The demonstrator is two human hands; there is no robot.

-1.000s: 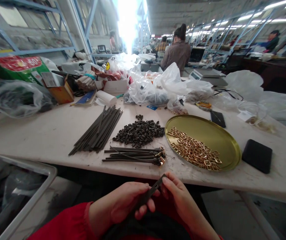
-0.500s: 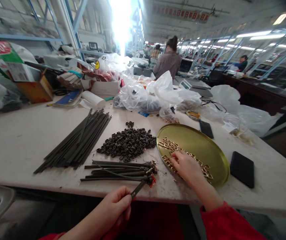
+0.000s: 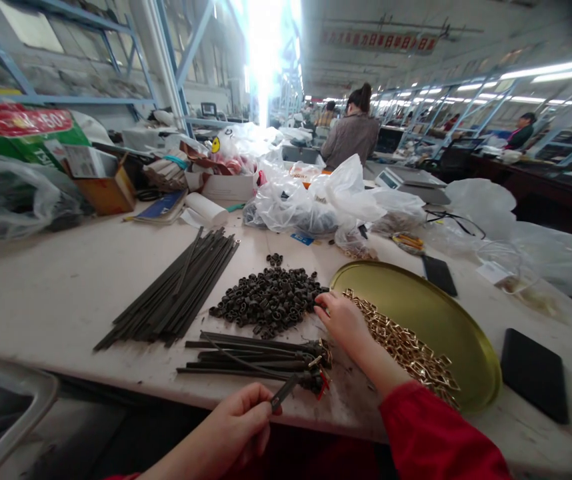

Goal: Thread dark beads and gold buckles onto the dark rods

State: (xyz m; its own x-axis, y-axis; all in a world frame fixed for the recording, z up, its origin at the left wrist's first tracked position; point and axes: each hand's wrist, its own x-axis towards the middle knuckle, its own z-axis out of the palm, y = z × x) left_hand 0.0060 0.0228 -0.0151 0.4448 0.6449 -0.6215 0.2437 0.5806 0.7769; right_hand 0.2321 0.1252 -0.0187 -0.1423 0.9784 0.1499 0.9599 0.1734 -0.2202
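My left hand point(image 3: 239, 427) is closed round one dark strap point(image 3: 286, 391) below the table's front edge; the strap's tip points up toward a small heap of straps with gold buckles point(image 3: 261, 357). My right hand point(image 3: 342, 319) rests on the table with its fingertips at the right edge of a pile of small dark loops point(image 3: 269, 305); whether they grip a loop is hidden. Just right of that hand lies a round gold tray point(image 3: 416, 310) holding several gold buckles point(image 3: 406, 347). A sheaf of long dark straps point(image 3: 173, 293) lies to the left.
Plastic bags point(image 3: 316, 197), boxes point(image 3: 103, 190) and a paper roll point(image 3: 209, 208) crowd the back of the white table point(image 3: 56, 293). Two black pads point(image 3: 533, 373) lie right of the tray. A grey bin point(image 3: 11, 413) stands at lower left. A person point(image 3: 353, 130) sits beyond, back turned.
My right hand left the strap, reached to the buckles in the gold tray, then moved left to the loop pile. My left hand kept the strap and stayed low.
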